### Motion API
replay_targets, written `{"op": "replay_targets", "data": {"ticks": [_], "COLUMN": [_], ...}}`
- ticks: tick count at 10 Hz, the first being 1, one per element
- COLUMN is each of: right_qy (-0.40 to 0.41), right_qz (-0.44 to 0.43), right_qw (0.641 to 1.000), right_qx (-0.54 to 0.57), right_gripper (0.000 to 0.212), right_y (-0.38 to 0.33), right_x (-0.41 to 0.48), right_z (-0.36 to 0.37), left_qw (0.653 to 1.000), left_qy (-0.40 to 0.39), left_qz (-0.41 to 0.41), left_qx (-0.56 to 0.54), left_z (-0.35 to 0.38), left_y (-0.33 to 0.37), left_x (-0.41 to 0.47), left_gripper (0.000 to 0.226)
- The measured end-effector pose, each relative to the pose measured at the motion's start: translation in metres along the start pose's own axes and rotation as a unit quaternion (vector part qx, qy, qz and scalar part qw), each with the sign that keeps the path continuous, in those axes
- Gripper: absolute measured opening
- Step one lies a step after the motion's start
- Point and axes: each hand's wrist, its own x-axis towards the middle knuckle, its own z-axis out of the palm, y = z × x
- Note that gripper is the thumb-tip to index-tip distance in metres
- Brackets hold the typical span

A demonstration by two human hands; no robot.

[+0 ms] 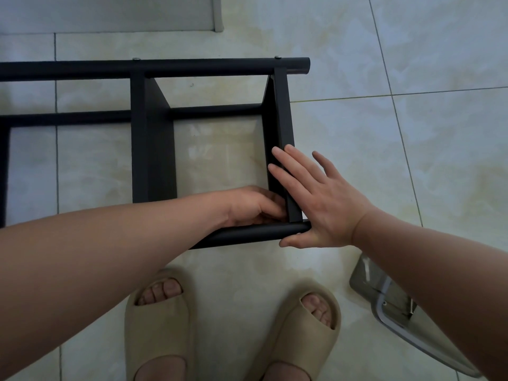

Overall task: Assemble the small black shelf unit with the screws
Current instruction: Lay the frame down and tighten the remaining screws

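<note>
The black shelf unit [154, 138] lies on its side on the tiled floor, with two silver screw heads [277, 57] showing on its far tube. My left hand [253, 206] reaches inside the frame at the near right corner, fingers curled against the end panel [281, 114] where it meets the near black tube [247, 233]. What the fingers hold is hidden. My right hand [319, 199] lies flat with straight fingers on the outer face of that end panel, its thumb under the tube's end.
My two feet in beige slippers [162, 323] stand just in front of the shelf. A clear plastic bag with small hardware [395, 306] lies on the floor at the right, partly under my right forearm. A grey mat edge [165, 12] shows at the top.
</note>
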Motion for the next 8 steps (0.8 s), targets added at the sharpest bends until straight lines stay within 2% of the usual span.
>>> {"op": "replay_targets", "data": {"ticks": [1,3,4,6,8], "right_qy": [0.0,-0.002,0.001,0.002,0.0], "right_qz": [-0.002,0.0,0.0,-0.002,0.0], "right_qw": [1.0,1.0,1.0,1.0,1.0], "right_qx": [-0.001,0.001,0.003,0.002,0.006], "right_gripper": [0.118,0.118,0.118,0.118,0.117], "right_y": [-0.0002,0.0001,0.0001,0.0002,0.0001], "right_x": [0.0003,0.0005,0.0005,0.0006,0.0008], "right_z": [0.0003,0.0005,0.0007,0.0011,0.0002], "left_qw": [0.999,0.997,0.997,1.0,1.0], "left_qy": [-0.018,0.023,0.035,-0.001,0.002], "left_qz": [-0.004,-0.007,0.004,0.0,-0.01], "left_qx": [-0.027,0.069,0.064,-0.01,0.028], "left_z": [0.0006,0.0044,0.0029,0.0006,0.005], "left_y": [0.0005,0.003,0.0013,0.0018,0.0033], "left_x": [-0.0014,-0.0033,-0.0018,-0.0012,-0.0021], "left_gripper": [0.022,0.007,0.007,0.019,0.016]}}
